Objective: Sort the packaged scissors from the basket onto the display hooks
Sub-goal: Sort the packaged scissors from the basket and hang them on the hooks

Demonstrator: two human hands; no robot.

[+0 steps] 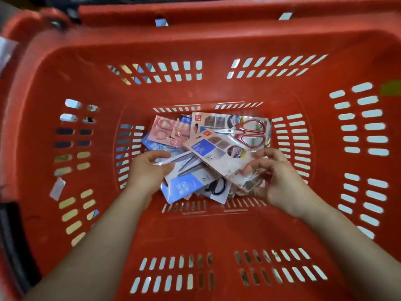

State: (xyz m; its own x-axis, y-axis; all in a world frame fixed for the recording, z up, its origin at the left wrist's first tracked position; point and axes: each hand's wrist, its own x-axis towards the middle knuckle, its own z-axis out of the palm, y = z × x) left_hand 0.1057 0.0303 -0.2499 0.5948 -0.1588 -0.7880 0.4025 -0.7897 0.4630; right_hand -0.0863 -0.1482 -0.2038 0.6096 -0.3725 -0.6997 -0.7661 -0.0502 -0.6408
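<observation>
From the head camera, looking straight down, the red basket [217,88] fills the view. The heap of scissor packs [195,161] lies on its floor, about the middle. Both bare arms reach in from six o'clock.

The left hand [149,170] sits at the heap's nine o'clock, with thumb and curled fingers pinching the edge of a pale pack [173,159]. The right hand [280,183], at four o'clock, has its fingertips closed on the lower corner of the top pack [219,153], a card with a blue label that lies slantwise over the rest. At two o'clock a red-handled pack [249,131] lies face up.

These look like light, flat things: stiff card backs under glossy, probably slippery clear plastic. They are weighted toward the handles, so I'd expect one to swing if held by a corner. Taking the card edge near its top, between thumb and fingers, seems the safest hold.

The hooks are nowhere in view. How many packs lie beneath cannot be counted, the print is too blurred to read, and the hanging holes cannot be made out. The right fingers hide the corner they hold.
</observation>
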